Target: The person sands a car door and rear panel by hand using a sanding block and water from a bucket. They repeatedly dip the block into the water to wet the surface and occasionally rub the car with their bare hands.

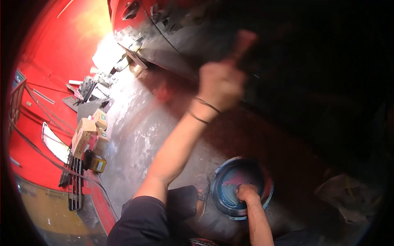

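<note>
My left hand (221, 84) is raised at the upper middle, blurred, with its fingers curled and two dark bands round the wrist. A blurred reddish-brown shape (246, 41) sticks out beyond it; what it is cannot be made out. My right hand (246, 192) reaches down into a round dark bucket (215, 192) of bluish liquid, at the lower middle. Its fingers are bent together at the liquid, and what they hold, if anything, is hidden. Something pinkish shows in the bucket beside that hand.
Cardboard boxes (85, 137), a yellow-labelled container (97, 164) and a black grille (75, 184) stand by the red wall at the left. A cable (45, 153) runs past them. A shoe (202, 192) is left of the bucket. Dark surfaces fill the upper right.
</note>
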A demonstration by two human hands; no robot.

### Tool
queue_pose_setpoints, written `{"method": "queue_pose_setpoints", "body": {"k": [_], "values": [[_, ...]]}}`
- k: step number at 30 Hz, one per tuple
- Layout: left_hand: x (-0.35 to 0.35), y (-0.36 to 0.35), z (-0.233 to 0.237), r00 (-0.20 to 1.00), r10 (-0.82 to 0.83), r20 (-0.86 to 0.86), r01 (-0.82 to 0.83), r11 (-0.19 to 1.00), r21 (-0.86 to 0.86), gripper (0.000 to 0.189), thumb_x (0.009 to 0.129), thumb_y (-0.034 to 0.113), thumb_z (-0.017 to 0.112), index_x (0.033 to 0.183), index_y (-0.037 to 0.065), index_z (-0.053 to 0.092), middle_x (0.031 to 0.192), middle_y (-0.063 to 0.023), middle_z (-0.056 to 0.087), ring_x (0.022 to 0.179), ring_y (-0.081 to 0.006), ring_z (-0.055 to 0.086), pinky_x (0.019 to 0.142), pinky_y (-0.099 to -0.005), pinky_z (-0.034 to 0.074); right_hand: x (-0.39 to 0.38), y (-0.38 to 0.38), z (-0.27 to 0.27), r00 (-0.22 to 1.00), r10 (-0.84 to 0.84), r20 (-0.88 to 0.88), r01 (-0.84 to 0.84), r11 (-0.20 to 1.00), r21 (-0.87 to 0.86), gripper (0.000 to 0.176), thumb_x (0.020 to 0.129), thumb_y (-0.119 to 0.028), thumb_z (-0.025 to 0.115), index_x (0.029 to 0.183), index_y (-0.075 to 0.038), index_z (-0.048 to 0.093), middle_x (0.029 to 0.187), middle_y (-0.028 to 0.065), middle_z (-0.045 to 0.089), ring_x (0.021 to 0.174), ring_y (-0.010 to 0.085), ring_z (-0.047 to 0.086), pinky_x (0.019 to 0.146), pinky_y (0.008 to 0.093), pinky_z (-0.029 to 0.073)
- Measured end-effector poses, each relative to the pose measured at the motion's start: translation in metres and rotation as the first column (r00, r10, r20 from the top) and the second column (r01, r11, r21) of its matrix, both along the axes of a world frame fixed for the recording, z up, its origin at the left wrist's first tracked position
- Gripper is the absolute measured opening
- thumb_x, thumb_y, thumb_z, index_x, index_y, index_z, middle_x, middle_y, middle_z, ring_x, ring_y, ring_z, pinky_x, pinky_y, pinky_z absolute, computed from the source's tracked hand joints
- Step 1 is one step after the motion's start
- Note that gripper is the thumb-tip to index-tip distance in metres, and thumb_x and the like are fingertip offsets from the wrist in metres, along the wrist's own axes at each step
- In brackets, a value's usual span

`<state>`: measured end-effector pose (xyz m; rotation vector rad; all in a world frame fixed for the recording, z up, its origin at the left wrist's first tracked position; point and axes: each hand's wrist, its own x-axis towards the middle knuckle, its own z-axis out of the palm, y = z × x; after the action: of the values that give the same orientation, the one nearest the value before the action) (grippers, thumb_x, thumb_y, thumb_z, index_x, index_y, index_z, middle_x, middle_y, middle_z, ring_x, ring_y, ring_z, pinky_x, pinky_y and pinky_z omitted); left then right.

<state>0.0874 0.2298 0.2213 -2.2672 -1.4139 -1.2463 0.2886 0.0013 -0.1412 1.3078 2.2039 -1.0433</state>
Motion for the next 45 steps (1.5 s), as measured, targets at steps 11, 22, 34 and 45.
{"method": "queue_pose_setpoints", "body": {"k": [11, 22, 34, 45], "values": [[-0.129, 0.005, -0.036, 0.820, 0.168, 0.547, -0.030, 0.967, -0.253, 0.058, 0.115, 0.025, 0.045, 0.171, 0.009, 0.043, 0.107, -0.0050, 0.061, 0.096, -0.0151, 0.059, 0.086, -0.0311, 0.049, -0.004, 0.001, 0.010, 0.995, -0.080, -0.066, 0.075, 0.995, -0.070, 0.047, 0.105, -0.048, 0.061, 0.107, -0.009, 0.088, 0.118, 0.0137, 0.083, 0.121, 0.0341, 0.076, 0.109, 0.0469, 0.054], [0.043, -0.246, -0.204, 0.972, -0.193, -0.132, -0.107, 0.136, -0.985, 0.041, 0.103, 0.014, 0.059, 0.142, 0.007, 0.071, 0.121, -0.0260, 0.077, 0.115, -0.0432, 0.075, 0.103, -0.0480, 0.059, 0.004, 0.036, 0.019, 0.861, -0.469, -0.197, 0.461, 0.883, -0.087, 0.041, 0.097, -0.043, 0.076, 0.124, -0.013, 0.084, 0.137, 0.0174, 0.077, 0.132, 0.0357, 0.071, 0.110, 0.0470, 0.057], [0.072, -0.273, -0.442, 0.977, -0.039, -0.211, -0.213, -0.065, -0.975, 0.068, 0.113, 0.049, 0.040, 0.161, 0.003, 0.055, 0.159, -0.0322, 0.056, 0.155, -0.0440, 0.048, 0.130, -0.0515, 0.035, 0.101, 0.080, 0.215, 0.540, -0.269, -0.797, 0.378, 0.924, -0.055, 0.046, 0.105, -0.030, 0.071, 0.144, -0.006, 0.071, 0.141, 0.0208, 0.073, 0.128, 0.0363, 0.073, 0.109, 0.0448, 0.057], [0.060, -0.158, -0.101, -0.114, 0.309, 0.944, 0.258, 0.927, -0.272, 0.089, 0.114, 0.061, 0.054, 0.178, 0.009, 0.022, 0.175, -0.0121, 0.040, 0.161, -0.0282, 0.037, 0.132, -0.0521, 0.028, 0.373, 0.108, 0.572, 0.994, 0.105, -0.040, 0.093, -0.560, 0.823, 0.024, 0.110, -0.008, 0.068, 0.133, -0.008, 0.075, 0.135, 0.0055, 0.078, 0.140, 0.0273, 0.063, 0.116, 0.0421, 0.048]]}}
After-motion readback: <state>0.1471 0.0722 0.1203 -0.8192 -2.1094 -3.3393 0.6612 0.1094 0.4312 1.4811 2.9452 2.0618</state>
